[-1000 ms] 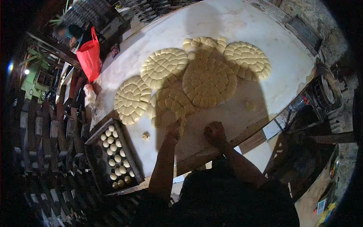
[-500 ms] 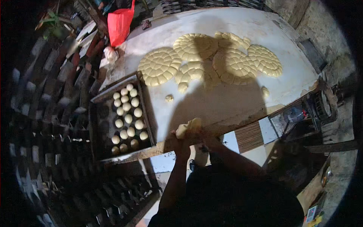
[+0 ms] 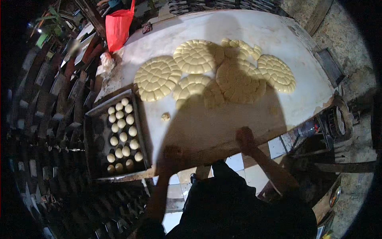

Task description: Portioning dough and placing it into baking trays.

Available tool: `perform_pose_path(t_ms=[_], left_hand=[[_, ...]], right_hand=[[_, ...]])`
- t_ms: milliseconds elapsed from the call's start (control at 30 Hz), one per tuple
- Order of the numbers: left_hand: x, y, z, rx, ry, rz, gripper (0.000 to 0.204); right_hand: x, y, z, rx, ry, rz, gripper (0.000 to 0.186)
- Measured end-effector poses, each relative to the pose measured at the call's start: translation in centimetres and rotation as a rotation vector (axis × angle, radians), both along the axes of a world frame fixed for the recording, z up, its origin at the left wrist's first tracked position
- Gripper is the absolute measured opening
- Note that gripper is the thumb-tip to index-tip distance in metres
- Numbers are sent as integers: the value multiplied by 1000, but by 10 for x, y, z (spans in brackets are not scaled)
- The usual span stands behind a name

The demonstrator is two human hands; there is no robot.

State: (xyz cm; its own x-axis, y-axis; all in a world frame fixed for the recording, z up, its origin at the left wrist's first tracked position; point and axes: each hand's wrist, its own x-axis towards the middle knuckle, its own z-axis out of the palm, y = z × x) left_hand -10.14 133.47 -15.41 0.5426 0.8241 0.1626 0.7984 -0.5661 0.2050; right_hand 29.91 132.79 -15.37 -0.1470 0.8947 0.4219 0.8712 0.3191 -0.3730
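In shadow near the table's front edge, my left hand (image 3: 170,154) rests low; its fingers are too dark to make out. Farther right, my right hand (image 3: 244,136) is curled closed at the white tabletop (image 3: 302,75), with its contents hidden. Above both hands lie several flat rounds of pale dough cut into segments (image 3: 157,77), partly under my shadow. A small dough lump (image 3: 165,116) sits apart, left of them. A dark metal tray (image 3: 95,143) holds several small dough balls (image 3: 123,136) at my left.
A red bag (image 3: 118,30) and a crumpled pale plastic bag (image 3: 107,61) sit at the far left corner. Stacked wood (image 3: 43,95) fills the left. A dark slab (image 3: 330,65) and a metal stand (image 3: 338,119) are on the right, beside a rough wall.
Half a second ago both hands were together at the front edge around a pale dough piece. They have moved apart, the right one up and rightward; that piece is no longer visible.
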Motion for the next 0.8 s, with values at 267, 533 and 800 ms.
perform_pose_path(t_ms=[267, 533, 800], left_hand=[[123, 82, 45, -249, -311, 398, 46], [64, 53, 18, -201, -243, 351, 37], [147, 74, 23, -84, 225, 129, 23]], right_hand=[[-59, 85, -6, -481, 132, -91, 40], [19, 81, 22, -400, -494, 630, 43], [-31, 90, -10, -447, 59, 363, 22]])
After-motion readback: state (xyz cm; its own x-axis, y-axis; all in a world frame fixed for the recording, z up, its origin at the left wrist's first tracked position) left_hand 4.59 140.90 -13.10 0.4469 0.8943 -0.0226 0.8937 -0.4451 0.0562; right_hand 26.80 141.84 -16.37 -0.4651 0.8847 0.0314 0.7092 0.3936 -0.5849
